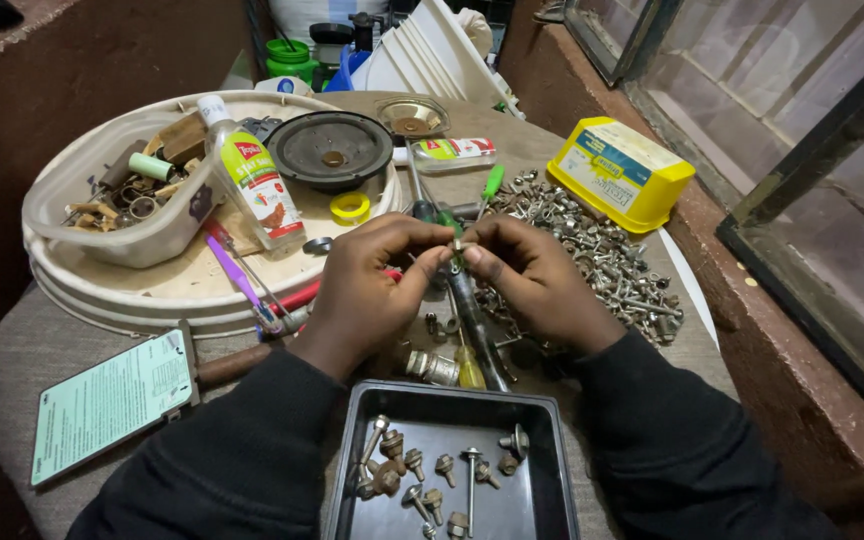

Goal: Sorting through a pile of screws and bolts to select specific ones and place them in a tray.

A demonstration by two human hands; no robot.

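Between both fingertip grips, above the tabletop (pixel 42 350): small screw (pixel 457 246), likely metal, pinched by left hand (pixel 367 285) and right hand (pixel 537 280), both nearly closed. Light, stiff, slippery; best held at the head. Below the grip, black tray (pixel 542 470).

Cluttered table (pixel 22 350), perhaps cloth-covered.

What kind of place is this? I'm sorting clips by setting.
Likely a small repair bench: a heap of loose screws, a bare speaker cone and screwdrivers crowd the table.
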